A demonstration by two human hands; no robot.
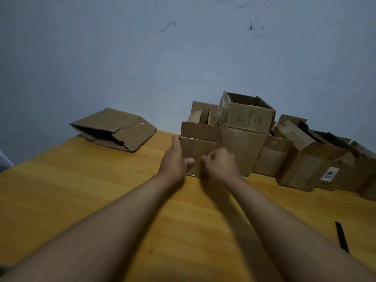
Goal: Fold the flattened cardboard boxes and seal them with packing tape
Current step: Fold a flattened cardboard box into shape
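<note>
Yellow table (81,190), hands' grip on small box (198,139) partly hidden

The room is dim, with a cool grey-blue cast on the wall (183,47) and a warmer yellow tone on the wooden surface (81,190). Light seems to fall from above and behind the camera: soft shadows of the forearms lie on the surface beneath them. A faint sheen shows on tape on the flattened box (114,129). The picture is soft and slightly grainy throughout, with fine detail smeared. Wide-angle distortion bends the surface's far edge and stretches the corners.
</note>
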